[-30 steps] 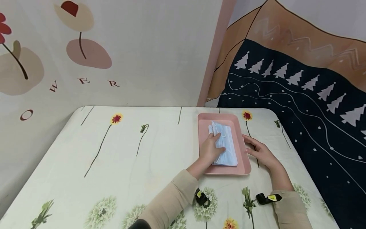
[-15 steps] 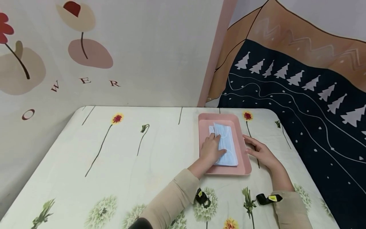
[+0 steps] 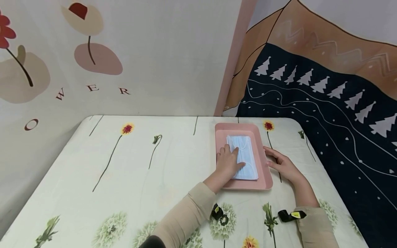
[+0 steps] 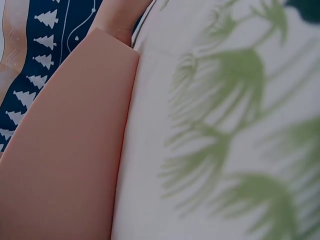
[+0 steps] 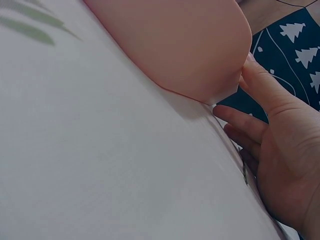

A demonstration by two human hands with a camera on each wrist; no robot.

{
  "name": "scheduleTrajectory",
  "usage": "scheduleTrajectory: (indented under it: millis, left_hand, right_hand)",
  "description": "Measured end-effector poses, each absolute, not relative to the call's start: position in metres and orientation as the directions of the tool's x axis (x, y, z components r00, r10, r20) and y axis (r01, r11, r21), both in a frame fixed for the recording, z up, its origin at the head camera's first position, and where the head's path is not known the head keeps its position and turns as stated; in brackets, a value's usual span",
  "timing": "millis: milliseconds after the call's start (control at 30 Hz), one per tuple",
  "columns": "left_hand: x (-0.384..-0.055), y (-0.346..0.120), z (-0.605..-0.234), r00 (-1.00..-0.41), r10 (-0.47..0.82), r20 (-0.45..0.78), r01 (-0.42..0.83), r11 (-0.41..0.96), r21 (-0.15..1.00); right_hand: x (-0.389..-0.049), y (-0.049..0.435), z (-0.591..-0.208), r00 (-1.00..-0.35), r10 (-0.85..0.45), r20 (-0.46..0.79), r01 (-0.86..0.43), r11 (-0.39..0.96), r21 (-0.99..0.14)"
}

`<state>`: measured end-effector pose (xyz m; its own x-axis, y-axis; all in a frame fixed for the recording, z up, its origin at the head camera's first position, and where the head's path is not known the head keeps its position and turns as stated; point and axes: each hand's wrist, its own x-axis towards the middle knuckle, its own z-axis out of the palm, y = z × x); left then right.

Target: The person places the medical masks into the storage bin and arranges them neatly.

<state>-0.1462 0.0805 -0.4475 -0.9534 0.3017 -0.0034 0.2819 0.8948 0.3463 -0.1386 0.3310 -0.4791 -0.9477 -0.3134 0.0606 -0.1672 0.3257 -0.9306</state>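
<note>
A pink tray (image 3: 265, 177) lies on the tablecloth, bearing light blue folded face masks (image 3: 250, 168) with white ear loops; how many are stacked cannot be told. My left hand (image 3: 226, 165) reaches over the tray's left side and rests on the masks' left part, thumb and index finger spread over them. At the outer right side, my right hand (image 3: 284, 168) touches the tray wall with relaxed fingers. In the right wrist view, that hand's thumb (image 5: 262, 82) and fingertips meet the tray's corner. The left wrist view shows mostly the pink wall (image 4: 70, 140); the masks are hidden there.
A white tablecloth (image 3: 173, 155) printed with flowers covers the table. Behind it hangs a pale printed wall cloth (image 3: 173, 62). Dark blue fabric with white trees (image 3: 328, 113) runs along the right side.
The top mask's raised, tilted upper edge has come down, so the masks now lie flat and aligned. My left hand has shifted slightly left; my right hand has stayed put.
</note>
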Motion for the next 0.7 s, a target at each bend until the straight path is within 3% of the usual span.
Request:
scheduleTrajectory:
  millis: [267, 700]
  left_hand:
    - [-0.149, 0.080, -0.444, -0.950, 0.313, -0.010, 0.302, 0.925, 0.230]
    - [-0.146, 0.078, -0.433, -0.941, 0.332, -0.060, 0.319, 0.934, 0.164]
  right_hand:
    - [-0.139, 0.331, -0.478, -0.949, -0.313, 0.044, -0.154, 0.334, -0.930]
    - [-0.140, 0.333, -0.473, -0.946, -0.324, 0.005, -0.120, 0.337, -0.934]
